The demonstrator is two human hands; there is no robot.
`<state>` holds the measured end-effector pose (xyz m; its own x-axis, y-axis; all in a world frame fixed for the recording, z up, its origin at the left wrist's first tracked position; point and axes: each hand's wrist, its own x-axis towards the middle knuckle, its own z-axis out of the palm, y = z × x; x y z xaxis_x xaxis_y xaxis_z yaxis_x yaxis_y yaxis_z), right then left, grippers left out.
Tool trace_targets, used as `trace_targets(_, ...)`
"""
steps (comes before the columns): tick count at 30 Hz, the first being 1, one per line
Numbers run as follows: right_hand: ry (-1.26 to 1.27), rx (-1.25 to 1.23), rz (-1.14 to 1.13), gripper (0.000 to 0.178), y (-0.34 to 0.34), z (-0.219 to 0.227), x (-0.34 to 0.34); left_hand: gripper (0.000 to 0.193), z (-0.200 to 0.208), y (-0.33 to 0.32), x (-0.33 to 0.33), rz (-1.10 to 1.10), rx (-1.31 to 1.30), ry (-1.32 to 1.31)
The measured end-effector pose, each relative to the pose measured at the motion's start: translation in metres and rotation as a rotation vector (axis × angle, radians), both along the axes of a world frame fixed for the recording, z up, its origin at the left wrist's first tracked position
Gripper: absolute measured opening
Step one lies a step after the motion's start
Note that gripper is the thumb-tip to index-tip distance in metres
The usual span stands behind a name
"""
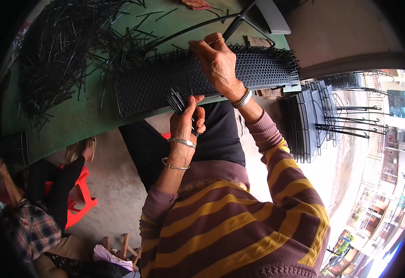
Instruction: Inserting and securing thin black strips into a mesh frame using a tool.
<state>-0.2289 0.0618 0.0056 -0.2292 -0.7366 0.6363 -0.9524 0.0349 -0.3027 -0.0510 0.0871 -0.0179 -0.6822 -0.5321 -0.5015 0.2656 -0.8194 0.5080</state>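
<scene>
A long black panel (258,72) with a honeycomb of small holes lies across the table in front of me. Thin black strips stick up along its far edge. My left hand (187,116) is closed round a bundle of thin black strips (175,101) at the panel's near edge, and their ends poke out past the thumb. My right hand (218,65) reaches over the panel to its far edge, fingers bent together among the upright strips. What its fingertips pinch, if anything, is hidden from me.
A large heap of loose black strips (59,51) covers the left of the green table (49,134). A black rod frame (198,26) stands behind the panel. Stacked black mesh racks with hooks (306,120) stand at right. A person in a plaid shirt (38,227) sits by a red stool (84,194) at lower left.
</scene>
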Motion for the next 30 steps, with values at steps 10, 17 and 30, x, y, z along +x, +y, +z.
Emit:
trace_targets(10, -0.239, 0.189, 0.113, 0.022, 0.031, 0.011, 0.001, 0.039, 0.017, 0.003, 0.0, 0.036, -0.034, -0.026)
trace_targets(17, -1.0, 0.602, 0.419, 0.015, 0.047, 0.025, -0.001, 0.035, 0.011, 0.005, -0.005, -0.023, -0.05, -0.035)
trace_targets(30, -1.227, 0.507, 0.438, 0.012, 0.042, 0.03, -0.011, 0.037, 0.004, 0.001, 0.004, -0.192, -0.108, -0.065)
